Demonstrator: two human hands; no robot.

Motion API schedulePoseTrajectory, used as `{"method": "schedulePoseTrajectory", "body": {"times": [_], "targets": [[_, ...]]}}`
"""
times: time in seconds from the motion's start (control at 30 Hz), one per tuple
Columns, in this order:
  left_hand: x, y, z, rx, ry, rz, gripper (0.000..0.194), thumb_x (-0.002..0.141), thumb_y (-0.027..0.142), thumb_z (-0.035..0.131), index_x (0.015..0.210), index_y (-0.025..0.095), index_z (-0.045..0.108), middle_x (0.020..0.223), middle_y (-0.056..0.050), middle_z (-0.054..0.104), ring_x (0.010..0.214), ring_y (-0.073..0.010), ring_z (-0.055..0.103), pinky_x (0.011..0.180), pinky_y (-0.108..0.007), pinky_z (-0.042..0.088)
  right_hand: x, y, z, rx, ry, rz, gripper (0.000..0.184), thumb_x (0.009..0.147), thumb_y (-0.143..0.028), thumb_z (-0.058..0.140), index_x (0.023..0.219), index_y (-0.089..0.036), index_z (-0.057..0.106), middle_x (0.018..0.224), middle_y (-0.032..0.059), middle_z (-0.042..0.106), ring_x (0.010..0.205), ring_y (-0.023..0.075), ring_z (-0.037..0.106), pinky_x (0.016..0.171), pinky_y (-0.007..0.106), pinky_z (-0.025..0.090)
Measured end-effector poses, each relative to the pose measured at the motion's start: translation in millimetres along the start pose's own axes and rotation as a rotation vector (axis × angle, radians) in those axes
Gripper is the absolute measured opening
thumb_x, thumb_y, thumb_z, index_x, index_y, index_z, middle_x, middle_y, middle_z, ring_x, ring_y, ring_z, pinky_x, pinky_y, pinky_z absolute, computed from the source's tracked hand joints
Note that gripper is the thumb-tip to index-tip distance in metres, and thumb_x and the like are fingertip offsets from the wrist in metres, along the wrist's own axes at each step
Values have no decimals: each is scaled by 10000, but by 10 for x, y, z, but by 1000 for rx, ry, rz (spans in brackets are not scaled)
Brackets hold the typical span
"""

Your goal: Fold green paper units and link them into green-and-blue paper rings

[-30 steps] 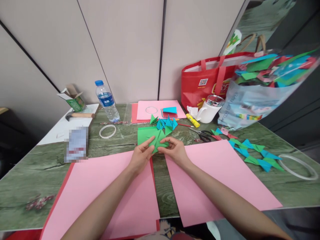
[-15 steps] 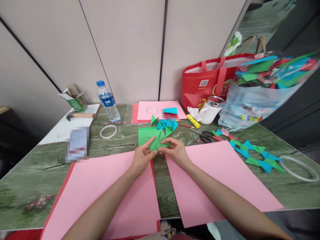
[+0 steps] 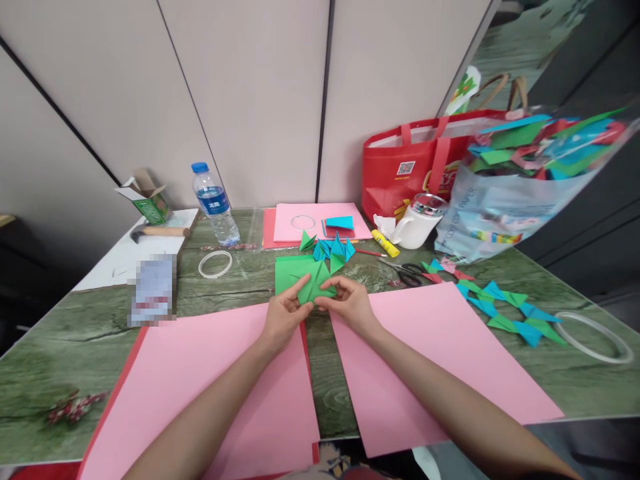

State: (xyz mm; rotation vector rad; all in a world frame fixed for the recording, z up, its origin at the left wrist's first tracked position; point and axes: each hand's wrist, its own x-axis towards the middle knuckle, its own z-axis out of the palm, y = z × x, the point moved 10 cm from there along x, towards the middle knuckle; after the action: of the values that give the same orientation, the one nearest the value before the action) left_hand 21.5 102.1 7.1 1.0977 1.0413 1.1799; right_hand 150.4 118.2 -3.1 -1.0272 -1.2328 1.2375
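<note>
- Position of workpiece: the folded green paper (image 3: pixel 314 285) is between the left hand (image 3: pixel 283 317) and the right hand (image 3: pixel 353 301), on the far side of both palms, above the near part of a flat green sheet (image 3: pixel 285 268).
- Left hand state: closed on the paper; the forefinger lies along its left side, pointing far and right, and the thumb rests at the near corner.
- Right hand state: finger and thumb are pinched on the right side of the paper.
- Nearer hand: neither; both touch the paper, and the two thumb tips sit just beside each other at its near edge.
- Axis: the paper is close to diamond-shaped, so no clear long axis can be told; a visible crease runs from near left to far right.
- Support: contact between the folded paper and the desk (image 3: pixel 327 393) cannot be told from this view.
- Far side: blue and green folded pieces (image 3: pixel 323 250) lie beyond the paper, slightly right.
- Near side: the forearms pass over a left pink sheet (image 3: pixel 240 387) and a right pink sheet (image 3: pixel 440 340), with a strip of desk between.
- Right side: scissors (image 3: pixel 411 274) lie beyond the right hand, well apart from it.
</note>
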Motion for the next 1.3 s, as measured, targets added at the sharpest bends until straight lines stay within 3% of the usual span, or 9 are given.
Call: {"method": "schedulePoseTrajectory", "body": {"times": [0.2, 0.37, 0.47, 0.7, 0.87, 1.07, 1.3], "targets": [[16, -3, -31, -13, 19, 10, 599, 585, 197, 717, 1162, 135, 568, 630, 19, 576, 564, -75, 436, 537, -183, 373, 0, -54, 33, 69, -20, -3, 438, 508, -316, 780, 808, -213, 477, 703, -48, 554, 561, 131, 616, 545, 278, 562], [57, -42, -46, -53, 6, 28, 609, 576, 169, 718, 1166, 162, 566, 803, -18, 647, 683, -93, 508, 636, -186, 418, 15, -53, 90, 167, -85, 33, 588, 525, -315, 769, 977, -254, 398, 826, -19, 583, 670, 148, 623, 604, 319, 579], [54, -38, -49, -35, 9, 33, 601, 581, 178, 714, 1164, 162, 569, 770, -14, 642, 664, -91, 506, 625, -186, 420, 12, -33, 100, 173, -98, 43, 600, 544, -290, 759, 1015, -258, 390, 831, -18, 595, 670, 147, 628, 602, 316, 576], [10, 46, -52, 116, 38, 45, 581, 590, 208, 713, 1149, 120, 581, 499, 55, 445, 476, -50, 317, 458, -172, 314, 12, 57, 73, 142, -65, 81, 621, 523, -231, 762, 1028, -250, 401, 808, -20, 598, 636, 150, 631, 557, 307, 575], [57, 21, -106, 159, 40, 52, 560, 582, 204, 713, 1127, 145, 599, 457, 86, 294, 445, -36, 209, 409, -165, 213, 25, 26, 100, 208, -114, 103, 647, 526, -226, 758, 1060, -261, 395, 819, -26, 595, 668, 159, 644, 601, 341, 582], [134, -76, -176, 7, 36, 28, 615, 527, 163, 742, 1126, 150, 602, 520, 46, 473, 497, -58, 355, 463, -179, 302, 42, -53, 135, 245, -197, 67, 606, 600, -211, 699, 1108, -277, 374, 835, -39, 568, 632, 125, 642, 662, 387, 586], [155, -77, -186, -44, 15, 16, 625, 522, 151, 746, 1129, 157, 596, 576, 33, 532, 565, -79, 443, 528, -192, 372, 38, -108, 177, 248, -281, 13, 467, 651, -160, 605, 1071, -273, 435, 942, -19, 567, 709, 117, 642, 737, 419, 568]]}}
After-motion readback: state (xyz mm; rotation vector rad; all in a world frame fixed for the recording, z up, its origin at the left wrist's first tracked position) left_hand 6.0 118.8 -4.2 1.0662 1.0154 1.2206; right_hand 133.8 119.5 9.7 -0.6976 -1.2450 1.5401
